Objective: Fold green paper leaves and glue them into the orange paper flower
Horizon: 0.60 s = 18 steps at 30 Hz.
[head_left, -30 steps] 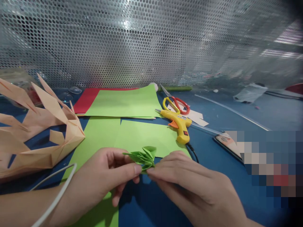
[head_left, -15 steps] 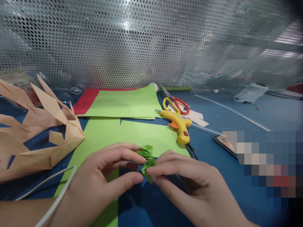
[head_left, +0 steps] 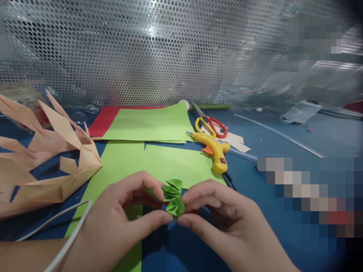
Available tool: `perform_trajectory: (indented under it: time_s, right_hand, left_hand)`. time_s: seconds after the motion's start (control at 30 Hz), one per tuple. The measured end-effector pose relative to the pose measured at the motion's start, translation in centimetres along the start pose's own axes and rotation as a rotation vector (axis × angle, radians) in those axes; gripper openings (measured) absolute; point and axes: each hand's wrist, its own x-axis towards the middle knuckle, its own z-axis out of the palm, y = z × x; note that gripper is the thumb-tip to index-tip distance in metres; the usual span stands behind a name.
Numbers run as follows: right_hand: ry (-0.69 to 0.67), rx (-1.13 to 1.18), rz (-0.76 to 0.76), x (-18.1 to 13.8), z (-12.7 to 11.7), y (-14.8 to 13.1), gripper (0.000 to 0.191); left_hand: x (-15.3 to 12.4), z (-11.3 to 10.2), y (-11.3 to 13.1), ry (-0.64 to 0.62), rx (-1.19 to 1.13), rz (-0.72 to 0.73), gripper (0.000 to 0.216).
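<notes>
A small piece of pleated green paper (head_left: 174, 198), folded like a fan or leaf, is pinched between both hands above the blue table. My left hand (head_left: 127, 211) has its thumb at the lower edge and its index finger on the left side. From the right, the fingertips and thumb of my right hand (head_left: 224, 219) close on the opposite edge. Beneath and beyond the hands lie light green paper sheets (head_left: 176, 162). A yellow glue gun (head_left: 217, 151) rests just past my right hand.
A folded peach paper construction (head_left: 62, 181) stands at the left. Scissors (head_left: 211, 126) lie behind the glue gun on pale paper scraps (head_left: 239, 141). A red sheet (head_left: 103, 122) sits under green paper at the back, before a perforated metal screen (head_left: 136, 56). A white cord (head_left: 76, 234) crosses my left wrist.
The pleated green paper has been turned and its folds now face me more. My right thumb has moved down to its lower edge, near my left thumb.
</notes>
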Motion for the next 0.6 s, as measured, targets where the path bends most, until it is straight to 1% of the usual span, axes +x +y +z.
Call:
perform_trajectory:
  time_s: [0.1, 0.23, 0.33, 0.4, 0.47, 0.6]
  right_hand:
    - [-0.012, 0.03, 0.037, -0.1, 0.0, -0.2, 0.021]
    - [-0.03, 0.013, 0.033, -0.2, 0.2, -0.4, 0.017]
    - [-0.042, -0.018, 0.007, -0.2, 0.3, -0.6, 0.02]
    - [-0.037, -0.036, -0.002, -0.1, 0.3, -0.6, 0.021]
    - [-0.032, -0.04, 0.007, -0.2, 0.4, -0.7, 0.02]
    - [-0.039, 0.06, 0.098, -0.2, 0.6, -0.8, 0.024]
  left_hand:
    - [-0.5, 0.0, -0.3, -0.006, 0.133, 0.113, 0.014]
    - [-1.1, -0.7, -0.6, -0.042, 0.348, 0.285, 0.01]
    - [-1.3, -1.1, -0.7, -0.003, 0.456, 0.396, 0.014]
    - [-1.4, -1.1, -0.6, 0.045, 0.484, 0.431, 0.016]
    - [-1.5, -0.9, -0.6, 0.064, 0.5, 0.468, 0.021]
    - [-1.8, -0.8, -0.6, 0.063, 0.551, 0.535, 0.028]
